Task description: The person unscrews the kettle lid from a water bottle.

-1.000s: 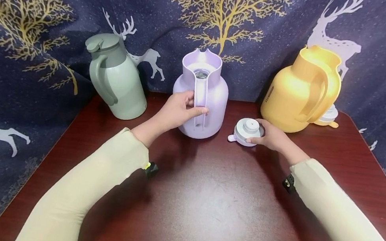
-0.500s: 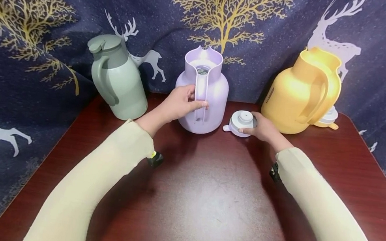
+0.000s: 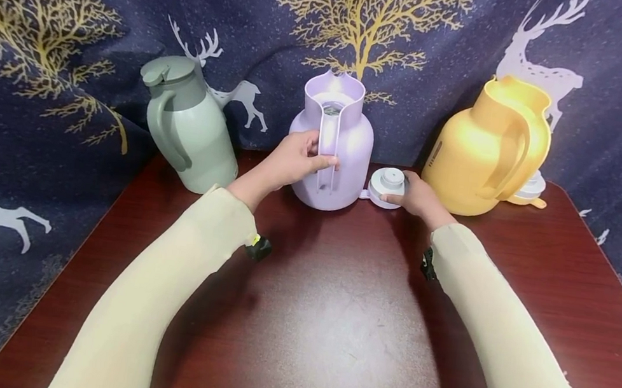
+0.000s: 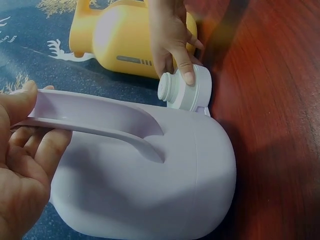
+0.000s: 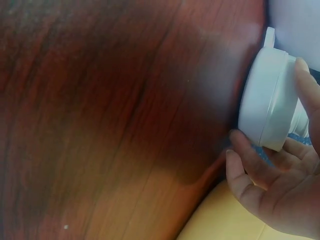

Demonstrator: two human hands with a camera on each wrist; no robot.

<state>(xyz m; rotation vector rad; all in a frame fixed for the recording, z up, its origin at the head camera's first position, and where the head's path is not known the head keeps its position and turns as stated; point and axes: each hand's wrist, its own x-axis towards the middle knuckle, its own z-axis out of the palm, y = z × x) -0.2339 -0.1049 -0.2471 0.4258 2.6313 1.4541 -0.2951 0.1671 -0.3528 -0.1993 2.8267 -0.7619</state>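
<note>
A lilac jug [image 3: 332, 151] [image 4: 150, 170] without its lid stands at the back middle of the dark red table [image 3: 331, 324]. My left hand [image 3: 291, 161] [image 4: 25, 165] grips the jug's handle [image 3: 327, 151] [image 4: 95, 117]. Just to the jug's right lies its white lid [image 3: 386, 187] [image 4: 187, 90] [image 5: 267, 107], touching the jug's side. My right hand [image 3: 411, 196] [image 4: 172, 37] [image 5: 280, 175] holds this lid with curled fingers and thumb.
A green jug [image 3: 189, 126] with its lid on stands at the back left. A yellow jug [image 3: 489, 147] [image 4: 125, 37] stands at the back right, with another white lid [image 3: 530, 188] behind it. A dark patterned cloth [image 3: 79, 1] hangs behind the table.
Both hands moved away from me toward the backdrop: the left pushed the lilac jug back, and the right slid the lid back and left until it met the jug.
</note>
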